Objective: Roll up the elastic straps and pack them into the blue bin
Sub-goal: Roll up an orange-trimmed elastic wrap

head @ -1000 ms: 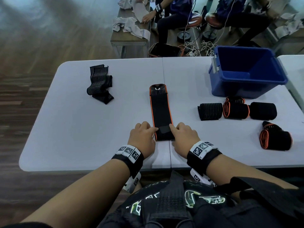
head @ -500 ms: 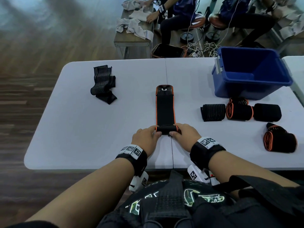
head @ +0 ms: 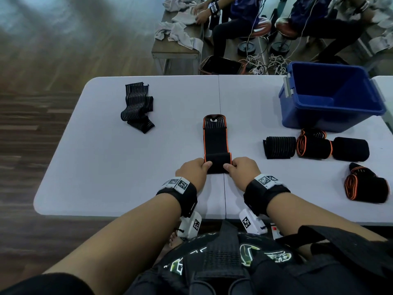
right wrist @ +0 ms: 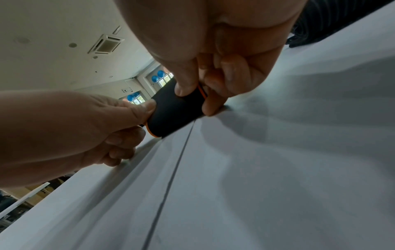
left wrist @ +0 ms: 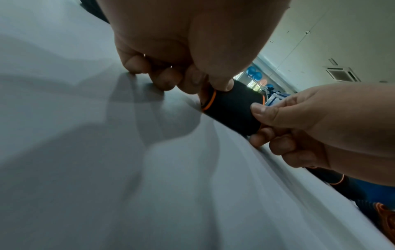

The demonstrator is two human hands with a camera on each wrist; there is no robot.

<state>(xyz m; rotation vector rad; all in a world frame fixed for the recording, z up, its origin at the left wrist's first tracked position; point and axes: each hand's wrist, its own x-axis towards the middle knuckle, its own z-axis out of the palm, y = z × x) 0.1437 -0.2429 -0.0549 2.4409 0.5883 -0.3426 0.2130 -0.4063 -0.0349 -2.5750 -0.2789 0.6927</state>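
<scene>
While both hands work at the near middle, the scene from largest to smallest:

Table (head: 131, 171): white, with a seam running down its middle from far edge to near edge; everything below lies on it.
Blue bin (head: 331, 116): at the far right corner of the table, open on top; no strap shows inside it.
Rolled straps: four finished rolls on the right side. Three lie in a row just in front of the bin: a grey-striped roll (head: 279, 147), an orange-edged roll (head: 312, 145) touching it, and a plain black roll (head: 350, 149) at the right end. A fourth, orange-edged roll (head: 365, 185) sits apart, nearer the table's right front.
Loose striped strap (head: 137, 107): black with pale lines, lying folded and unrolled at the far left, well apart from the rest.
Strap being rolled (head: 215, 141): black with orange edges, stretched flat along the table's seam, its rounded far end pointing away; its near end is wound into a short roll (head: 217, 165) resting on the table between the hands.
Left hand (head: 192, 172): clamped on the roll's left end, thumb on top and curled fingers at the end, as the left wrist view shows.
Right hand (head: 242, 171): clamped on the roll's right end in the same way, thumb pressing the top, fingers curled beneath and beside it, fingertips touching the table.
</scene>
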